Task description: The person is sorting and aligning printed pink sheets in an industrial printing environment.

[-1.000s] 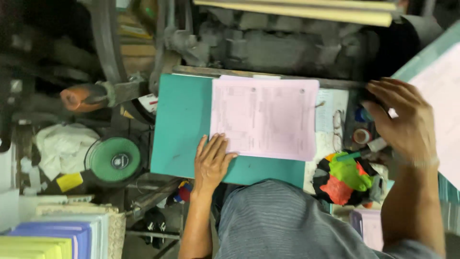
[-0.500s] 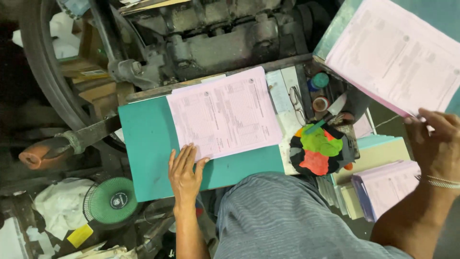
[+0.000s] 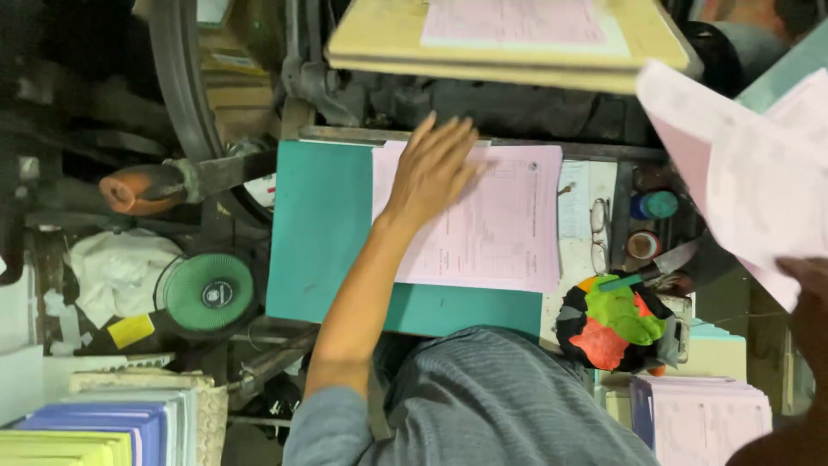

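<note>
My left hand (image 3: 431, 168) lies flat, fingers stretched out, on the far part of a pink printed sheet (image 3: 509, 224). That sheet rests on a teal board (image 3: 323, 224) in front of me. At the right edge of the view my right hand (image 3: 806, 276) grips a loose pink sheet (image 3: 742, 181) by its near corner and holds it up in the air, blurred. A second pink sheet (image 3: 517, 22) lies on a pale wooden board (image 3: 379, 39) on the dark machine (image 3: 500, 108) beyond.
A multicoloured cloth bundle (image 3: 612, 324), spectacles (image 3: 598, 233) and small jars (image 3: 660, 204) sit right of the teal board. A pile of pink sheets (image 3: 703, 418) lies at lower right. On the left are a green disc (image 3: 209, 292), an orange handle (image 3: 142, 190) and coloured paper stacks (image 3: 78, 427).
My left hand has slid from the near edge of the pink sheet to its far part. My right hand still holds the raised pink sheet, which now hangs lower at the right.
</note>
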